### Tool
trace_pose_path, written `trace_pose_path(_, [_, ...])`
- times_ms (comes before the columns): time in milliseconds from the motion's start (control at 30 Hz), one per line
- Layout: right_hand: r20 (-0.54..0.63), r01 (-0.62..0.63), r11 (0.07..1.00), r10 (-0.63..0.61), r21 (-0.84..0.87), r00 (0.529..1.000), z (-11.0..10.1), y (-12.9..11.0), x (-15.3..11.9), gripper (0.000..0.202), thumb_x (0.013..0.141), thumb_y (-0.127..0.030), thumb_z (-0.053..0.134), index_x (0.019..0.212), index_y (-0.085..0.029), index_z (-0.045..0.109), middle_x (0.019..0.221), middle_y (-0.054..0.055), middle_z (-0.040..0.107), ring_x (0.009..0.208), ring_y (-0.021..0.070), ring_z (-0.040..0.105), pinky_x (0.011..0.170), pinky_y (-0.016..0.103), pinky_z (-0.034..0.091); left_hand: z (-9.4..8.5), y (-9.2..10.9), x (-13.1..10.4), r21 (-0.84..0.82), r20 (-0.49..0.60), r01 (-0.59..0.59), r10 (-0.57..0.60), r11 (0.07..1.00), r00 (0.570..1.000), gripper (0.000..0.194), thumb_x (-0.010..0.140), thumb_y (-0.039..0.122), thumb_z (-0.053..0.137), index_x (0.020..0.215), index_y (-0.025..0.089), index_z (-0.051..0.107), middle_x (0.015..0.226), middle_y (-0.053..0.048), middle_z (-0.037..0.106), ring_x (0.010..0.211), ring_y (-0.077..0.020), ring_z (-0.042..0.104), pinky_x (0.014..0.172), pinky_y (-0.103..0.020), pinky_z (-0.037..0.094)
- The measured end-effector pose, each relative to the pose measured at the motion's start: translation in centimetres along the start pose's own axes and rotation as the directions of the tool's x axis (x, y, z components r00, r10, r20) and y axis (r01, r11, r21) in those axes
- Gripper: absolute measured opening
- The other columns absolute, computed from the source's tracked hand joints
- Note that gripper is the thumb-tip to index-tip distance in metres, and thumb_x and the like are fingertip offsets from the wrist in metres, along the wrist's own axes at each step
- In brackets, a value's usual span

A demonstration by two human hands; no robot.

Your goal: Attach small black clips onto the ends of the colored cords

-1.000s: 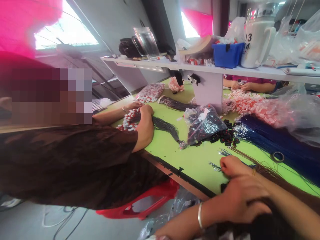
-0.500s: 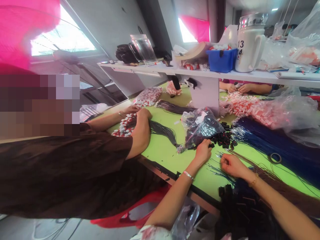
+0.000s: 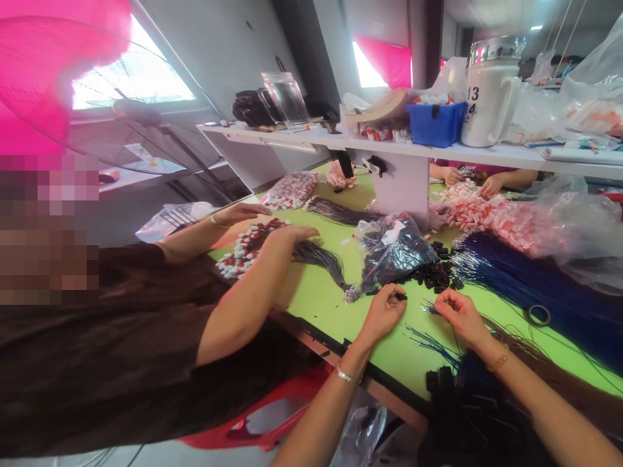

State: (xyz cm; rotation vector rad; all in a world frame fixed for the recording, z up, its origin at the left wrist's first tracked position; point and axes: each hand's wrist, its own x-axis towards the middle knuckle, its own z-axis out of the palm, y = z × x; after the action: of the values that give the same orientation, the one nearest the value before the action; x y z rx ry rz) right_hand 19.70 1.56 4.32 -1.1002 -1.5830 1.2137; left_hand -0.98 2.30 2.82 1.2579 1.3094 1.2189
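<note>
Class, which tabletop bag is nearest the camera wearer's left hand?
The bag of black connectors, just beyond the left hand; the red-and-white bag and clear bag at right lie farther.

The connector bag (image 3: pixel 402 256) lies on the table (image 3: pixel 331 311), with loose connectors (image 3: pixel 438 275) along its right side. Farther right of it lies a long wire bundle (image 3: pixel 525 292). Before the bag is the left hand (image 3: pixel 383 314); before it and to the right, the right hand (image 3: pixel 460 316). Left of it lies a short wire bundle (image 3: pixel 324 256) and, farther left, a co-worker's forearm (image 3: pixel 243 298). Behind it stands an upright panel (image 3: pixel 402 188); on the shelf (image 3: pixel 331 137) above and behind it sit a box (image 3: pixel 435 124) and, farther right, a mug (image 3: pixel 489 100).
</note>
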Motion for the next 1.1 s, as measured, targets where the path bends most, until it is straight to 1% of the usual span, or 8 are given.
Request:
trace_pose_path(67, [0.002, 0.014, 0.999, -0.014, -0.031, 1.0, 0.0, -0.3, -0.1, 0.024, 0.081, -0.039, 0.055, 0.073, -0.017, 0.054, 0.062, -0.003, 0.048, 0.057, 0.0097, 0.041, 0.053, 0.021, 0.034, 0.7, 0.8, -0.9, -0.139, 0.082, 0.002, 0.01, 0.99, 0.997, 0.012, 0.071, 0.025, 0.067, 0.078, 0.017, 0.062, 0.07, 0.0, 0.054, 0.06, -0.0107, 0.046, 0.059, -0.023, 0.037])
trace_pose_path(133, [0.002, 0.017, 0.997, -0.017, -0.072, 1.0, 0.0, -0.5, -0.3, 0.023, 0.081, -0.037, 0.053, 0.07, -0.017, 0.053, 0.059, -0.004, 0.045, 0.055, 0.0095, 0.039, 0.052, 0.021, 0.033, 1.7, 1.6, -1.8, -0.278, 0.109, 0.019, 0.012, 0.96, 0.994, 0.015, 0.074, 0.029, 0.066, 0.081, 0.016, 0.063, 0.078, -0.003, 0.057, 0.066, -0.011, 0.049, 0.062, -0.023, 0.039])
trace_pose_path(300, [-0.017, 0.034, 0.975, -0.039, -0.222, 0.999, -0.1, -0.5, -0.7, 0.022, 0.081, -0.03, 0.049, 0.063, -0.018, 0.05, 0.055, -0.004, 0.046, 0.053, 0.0096, 0.038, 0.051, 0.021, 0.031, 4.1, 2.5, -3.0, -0.599, 0.182, 0.241, -0.163, 0.764, 0.97, 0.039, 0.066, 0.019, 0.074, 0.103, 0.021, 0.064, 0.104, -0.006, 0.06, 0.079, -0.0111, 0.054, 0.069, -0.021, 0.043])
trace_pose_path(433, [-0.028, 0.069, 0.95, -0.081, -0.305, 0.996, -0.1, -0.3, -0.9, 0.02, 0.08, -0.027, 0.049, 0.062, -0.018, 0.05, 0.051, -0.005, 0.043, 0.05, 0.0093, 0.037, 0.05, 0.021, 0.03, 4.5, 2.0, -3.1, -0.685, 0.309, 0.39, -0.24, 0.615, 0.92, 0.041, 0.064, 0.015, 0.074, 0.104, 0.017, 0.067, 0.099, -0.007, 0.062, 0.08, -0.0113, 0.057, 0.073, -0.022, 0.045])
trace_pose_path(567, [-0.013, 0.1, 0.924, -0.113, -0.37, 0.994, 0.0, -0.6, -1.0, 0.018, 0.076, -0.024, 0.05, 0.059, -0.018, 0.048, 0.049, -0.005, 0.04, 0.048, 0.0088, 0.034, 0.049, 0.021, 0.028, 4.3, 1.5, -3.1, -0.722, 0.35, 0.433, -0.255, 0.539, 0.902, 0.045, 0.065, 0.01, 0.073, 0.109, 0.017, 0.067, 0.091, -0.005, 0.064, 0.077, -0.0094, 0.057, 0.073, -0.02, 0.045])
trace_pose_path(833, [0.009, 0.092, 0.895, -0.098, -0.435, 0.995, 0.2, -1.4, -1.0, 0.016, 0.071, -0.019, 0.048, 0.055, -0.018, 0.045, 0.05, -0.004, 0.043, 0.048, 0.0085, 0.034, 0.048, 0.022, 0.026, 4.4, 1.5, -3.2, -0.691, 0.406, 0.476, -0.252, 0.544, 0.878, 0.046, 0.066, 0.011, 0.072, 0.111, 0.018, 0.066, 0.088, -0.005, 0.065, 0.074, -0.0097, 0.057, 0.07, -0.021, 0.044])
trace_pose_path(1000, [0.01, 0.075, 0.868, -0.081, -0.491, 0.997, 0.2, -1.7, -0.9, 0.014, 0.069, -0.018, 0.05, 0.055, -0.018, 0.048, 0.049, -0.004, 0.044, 0.046, 0.0085, 0.036, 0.048, 0.022, 0.025, 4.2, 1.7, -3.3, -0.663, 0.387, 0.458, -0.253, 0.591, 0.887, 0.046, 0.065, 0.013, 0.074, 0.11, 0.018, 0.067, 0.088, -0.006, 0.065, 0.072, -0.0094, 0.056, 0.07, -0.022, 0.042])
trace_pose_path(1100, [0.035, 0.112, 0.842, -0.11, -0.528, 0.993, 0.2, -1.9, -1.0, 0.014, 0.071, -0.018, 0.051, 0.057, -0.018, 0.05, 0.05, -0.004, 0.046, 0.047, 0.0085, 0.038, 0.049, 0.022, 0.026, 4.1, 1.6, -3.3, -0.629, 0.337, 0.407, -0.24, 0.662, 0.91, 0.046, 0.063, 0.014, 0.074, 0.109, 0.019, 0.068, 0.09, -0.005, 0.064, 0.07, -0.0088, 0.054, 0.068, -0.022, 0.041])
